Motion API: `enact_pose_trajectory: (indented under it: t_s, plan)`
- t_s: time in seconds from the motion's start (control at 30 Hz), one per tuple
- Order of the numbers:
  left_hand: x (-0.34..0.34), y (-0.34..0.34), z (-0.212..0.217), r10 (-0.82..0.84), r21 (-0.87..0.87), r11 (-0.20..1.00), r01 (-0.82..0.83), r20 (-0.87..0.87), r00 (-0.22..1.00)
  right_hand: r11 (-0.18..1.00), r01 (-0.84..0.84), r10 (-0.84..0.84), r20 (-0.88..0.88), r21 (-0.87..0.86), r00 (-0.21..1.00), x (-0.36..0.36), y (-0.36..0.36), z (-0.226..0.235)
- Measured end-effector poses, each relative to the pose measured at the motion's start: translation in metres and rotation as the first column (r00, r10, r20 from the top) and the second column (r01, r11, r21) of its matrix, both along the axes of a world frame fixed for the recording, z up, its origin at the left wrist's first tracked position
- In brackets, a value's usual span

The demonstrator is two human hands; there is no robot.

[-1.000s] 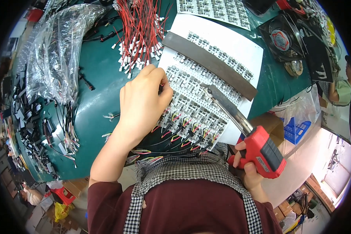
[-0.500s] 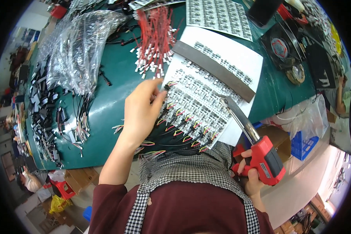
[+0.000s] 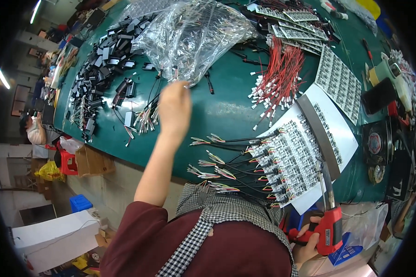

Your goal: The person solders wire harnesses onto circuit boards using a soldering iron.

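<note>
My left hand (image 3: 174, 108) is stretched out over the green table (image 3: 219, 115), its fingers bunched next to a small heap of black cables with coloured ends (image 3: 143, 121), just below a clear plastic bag (image 3: 194, 34). Whether the fingers pinch a cable I cannot tell. My right hand (image 3: 306, 240) grips a red soldering gun (image 3: 329, 217) at the table's near edge, its metal tip pointing up toward a sheet of small circuit boards (image 3: 293, 161) with black cables soldered on. A bundle of red wires (image 3: 279, 76) lies beyond the sheet.
A pile of black connectors (image 3: 99, 69) covers the table's left. Green circuit board panels (image 3: 337, 78) lie at the far right, with a small fan (image 3: 375, 143) beside them. Another person (image 3: 32, 131) sits far left. Cardboard boxes (image 3: 90, 161) stand on the floor.
My left hand has left the sheet of circuit boards and reached left across the table toward the heap of cables. The view has swung left. The soldering gun has stayed in my right hand.
</note>
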State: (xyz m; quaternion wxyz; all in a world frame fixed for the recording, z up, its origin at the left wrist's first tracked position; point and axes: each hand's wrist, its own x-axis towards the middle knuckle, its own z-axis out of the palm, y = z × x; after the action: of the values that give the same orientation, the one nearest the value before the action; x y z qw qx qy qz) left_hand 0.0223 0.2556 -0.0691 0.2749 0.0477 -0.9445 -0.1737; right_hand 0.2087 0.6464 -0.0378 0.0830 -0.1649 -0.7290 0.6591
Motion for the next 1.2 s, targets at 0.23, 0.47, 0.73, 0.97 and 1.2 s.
enact_pose_trajectory:
  t_s: [0.23, 0.47, 0.73, 0.97, 1.2]
  plan:
    - [-0.013, -0.083, -0.006, 0.085, 0.134, 0.984, -0.121, 0.25, 0.964, 0.987, -0.152, 0.154, -0.057, 0.046, 0.986, -0.005, -0.004, 0.001]
    - [0.008, -0.092, 0.047, -0.154, 0.472, 0.881, 0.031, 0.224, 0.962, 0.999, 0.032, -0.035, -0.101, -0.029, 0.994, -0.011, -0.021, 0.015]
    - [0.053, 0.127, 0.095, -0.869, 0.98, 0.192, -0.044, 0.19, 0.457, 0.962, -0.042, 0.059, 0.056, -0.271, 0.997, -0.05, -0.039, 0.042]
    - [0.064, 0.175, 0.075, -0.94, 0.98, 0.201, -0.014, 0.196, 0.28, 0.941, -0.162, 0.149, -0.068, -0.296, 0.987, -0.068, -0.046, 0.043]
    - [0.071, 0.182, 0.067, -0.929, 0.97, 0.216, 0.108, 0.17, 0.33, 0.931, -0.151, 0.13, -0.087, -0.331, 0.988, -0.068, -0.041, 0.042]
